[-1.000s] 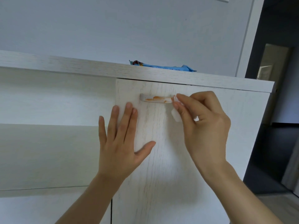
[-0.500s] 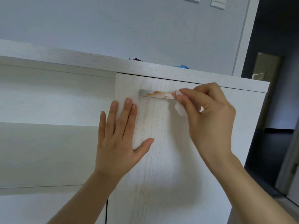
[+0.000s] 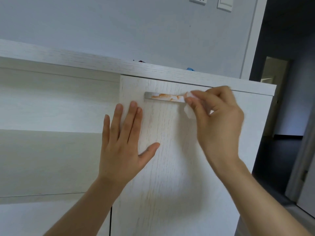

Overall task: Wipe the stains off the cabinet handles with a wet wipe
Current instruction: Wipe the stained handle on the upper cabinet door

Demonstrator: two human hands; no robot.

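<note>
Your target is the metal handle (image 3: 164, 97), set horizontally near the top of the white cabinet door (image 3: 170, 150), and it carries an orange stain (image 3: 164, 95) smeared along most of its visible length, with a small blob near the lower edge toward the right. At its right end your right hand (image 3: 219, 121) pinches a wet wipe (image 3: 189, 106) between thumb and fingertips; the wipe touches the end of the handle, and a loose fold hangs below your fingers. Compared with a second ago, the wipe sits at about the same spot on the handle and the smear looks just as wide — what has shifted is mostly your head, which has dropped so the cabinet top (image 3: 102, 65) now hides nearly all of the blue packet (image 3: 190, 68) lying on it. So the stroke has barely begun, and judging by the stain, almost all of the cleaning is ahead. Your left hand (image 3: 122, 143) lies flat on the door with the fingers close together and the thumb splayed, below and left of the handle — a brace that should keep the door from swinging as you drag leftward. Expect to refold the wipe, since that much stain could smear rather than lift. No second handle is in view.
</note>
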